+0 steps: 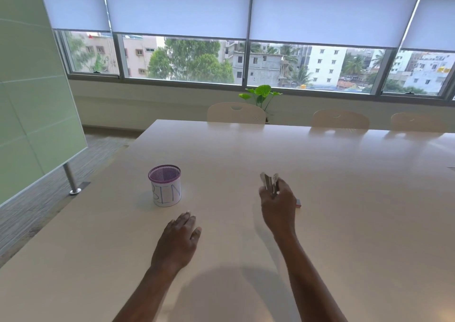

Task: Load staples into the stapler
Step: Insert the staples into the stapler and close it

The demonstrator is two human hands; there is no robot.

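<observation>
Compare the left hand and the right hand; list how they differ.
The left hand lies flat on the table, fingers straight; the right hand has its fingers curled. The left hand holds nothing; the right hand grips the stapler. Both are bare and over the table.

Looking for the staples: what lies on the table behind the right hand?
A small red and grey box pokes out beside the right hand, which holds the stapler. The hand covers most of the box, so its contents cannot be told.
</observation>
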